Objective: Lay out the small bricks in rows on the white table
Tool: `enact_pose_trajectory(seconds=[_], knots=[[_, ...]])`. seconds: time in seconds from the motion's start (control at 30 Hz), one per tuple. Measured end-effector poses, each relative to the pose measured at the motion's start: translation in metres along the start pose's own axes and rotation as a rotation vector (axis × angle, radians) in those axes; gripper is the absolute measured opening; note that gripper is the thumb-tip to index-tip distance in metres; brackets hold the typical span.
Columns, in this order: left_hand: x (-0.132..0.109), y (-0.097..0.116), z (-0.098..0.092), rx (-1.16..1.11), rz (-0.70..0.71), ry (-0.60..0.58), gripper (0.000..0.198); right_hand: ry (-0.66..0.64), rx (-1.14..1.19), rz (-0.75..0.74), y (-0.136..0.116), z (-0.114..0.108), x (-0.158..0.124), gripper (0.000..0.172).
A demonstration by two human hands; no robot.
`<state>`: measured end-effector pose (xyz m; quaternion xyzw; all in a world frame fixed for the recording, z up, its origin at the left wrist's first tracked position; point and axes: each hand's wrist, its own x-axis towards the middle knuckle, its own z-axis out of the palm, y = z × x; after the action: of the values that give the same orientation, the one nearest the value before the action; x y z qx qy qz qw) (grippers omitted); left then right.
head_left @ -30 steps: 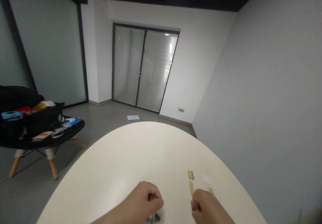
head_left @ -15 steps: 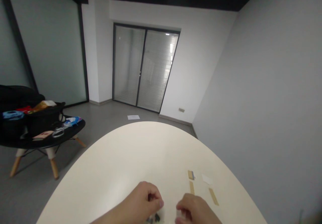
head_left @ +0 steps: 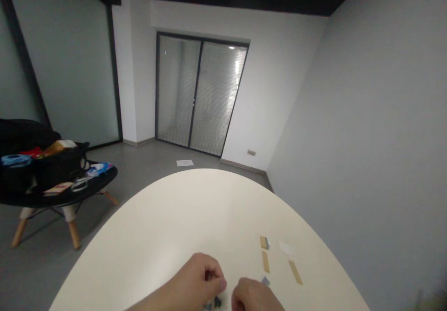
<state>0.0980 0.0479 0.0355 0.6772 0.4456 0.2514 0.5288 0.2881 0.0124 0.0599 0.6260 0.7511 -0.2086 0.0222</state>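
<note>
My left hand (head_left: 200, 278) is over the near part of the round table (head_left: 195, 218), its fingers curled with thumb and forefinger together. What it pinches, if anything, is too small to make out. Just below its fingertips, small dark pieces (head_left: 217, 301) show at the bottom edge. My right hand (head_left: 255, 296) is close beside it on the right, back of the hand up and fingers bent under. Its fingertips are largely hidden, and so is anything in them. A small grey piece (head_left: 266, 281) lies against the right hand's far side.
Beyond the right hand lie a tan strip (head_left: 266, 261), a second tan strip (head_left: 295, 272), a short tan-and-grey piece (head_left: 264, 242) and a whitish scrap (head_left: 285, 247). A black chair (head_left: 94, 185) with bags stands left. Paper (head_left: 184, 163) lies on the floor.
My right hand has moved left and slightly down, closer to my left hand. The grey piece beside it now shows. My left hand has hardly moved.
</note>
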Motion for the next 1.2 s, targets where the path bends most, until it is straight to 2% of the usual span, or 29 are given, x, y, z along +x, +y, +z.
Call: enact_pose_trajectory(seconds=[0.1, 0.2, 0.3, 0.37, 0.43, 0.5, 0.57, 0.67, 0.77, 0.9, 1.0, 1.2], knots=[[-0.001, 0.003, -0.001, -0.006, -0.011, 0.001, 0.014, -0.019, -0.043, 0.000, 0.000, 0.002, 0.004, 0.028], [-0.003, 0.008, -0.002, 0.003, -0.013, -0.001, 0.014, 0.072, 0.015, -0.078, 0.007, 0.007, 0.006, 0.027], [-0.003, 0.007, -0.001, -0.007, 0.022, -0.008, 0.016, 0.257, 0.215, -0.231, 0.016, 0.010, 0.007, 0.023], [-0.003, 0.004, 0.000, -0.014, 0.047, 0.014, 0.017, 0.311, 0.452, -0.283, 0.021, 0.012, 0.008, 0.019], [-0.003, 0.001, 0.001, 0.000, 0.113, 0.030, 0.031, 0.245, 0.802, -0.252, 0.023, 0.017, 0.011, 0.023], [-0.004, 0.001, 0.001, 0.035, 0.231, 0.011, 0.045, 0.132, 1.129, -0.209, 0.023, 0.023, 0.014, 0.037], [-0.005, 0.004, 0.000, 0.072, 0.343, -0.008, 0.046, 0.055, 1.304, -0.212, 0.022, 0.028, 0.017, 0.050], [-0.006, 0.010, -0.002, 0.098, 0.402, 0.009, 0.028, 0.019, 1.348, -0.238, 0.019, 0.030, 0.018, 0.055], [-0.006, 0.014, -0.004, 0.090, 0.385, 0.055, 0.008, 0.035, 1.333, -0.222, 0.017, 0.025, 0.016, 0.051], [-0.005, 0.014, -0.004, 0.065, 0.288, 0.109, 0.015, 0.084, 1.348, -0.245, 0.020, 0.020, 0.014, 0.054], [-0.004, 0.014, -0.004, 0.084, 0.272, 0.115, 0.021, 0.135, 1.348, -0.240, 0.024, 0.020, 0.013, 0.057], [-0.003, 0.014, -0.004, 0.035, 0.255, 0.083, 0.019, 0.098, 1.282, -0.240, 0.027, 0.023, 0.012, 0.047]])
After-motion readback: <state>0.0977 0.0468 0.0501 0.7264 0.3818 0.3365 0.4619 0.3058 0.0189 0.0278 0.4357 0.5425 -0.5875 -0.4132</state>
